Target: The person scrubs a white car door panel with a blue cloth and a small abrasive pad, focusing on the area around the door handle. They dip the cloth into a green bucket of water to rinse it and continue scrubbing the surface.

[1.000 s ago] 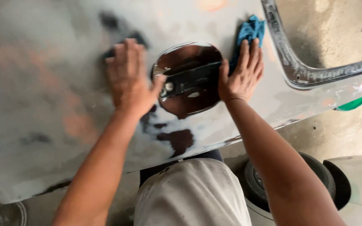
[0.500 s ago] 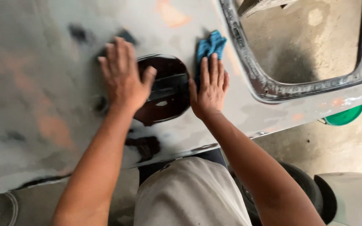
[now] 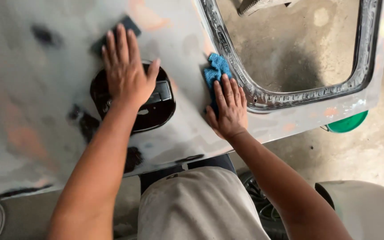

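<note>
We see the left hand (image 3: 127, 71) lying flat and open, fingers spread, on a grey sanded car-body panel with bare patches (image 3: 32, 111), its palm covering the upper part of a round black recess with a dark handle inside (image 3: 154, 109). Just beyond the fingertips of that hand a small dark rectangular sanding block (image 3: 127, 24) peeks out, and we cannot tell whether the fingers press on it or merely rest beside it. The right hand (image 3: 228, 109) is also open and flat on the panel, well apart from the left hand, with its fingers pressing down on a crumpled blue cloth (image 3: 215, 71) that sticks out ahead of the fingertips. Just beside the right hand, on its outer side, runs the dark rubber-lined edge of the window opening (image 3: 263, 95), through which the concrete floor (image 3: 298, 49) shows. Further out from the right hand, beneath the panel's edge, a green round container (image 3: 347, 124) is partly visible. Below both forearms we see the person's own light grey trousered knee (image 3: 196, 204).
</note>
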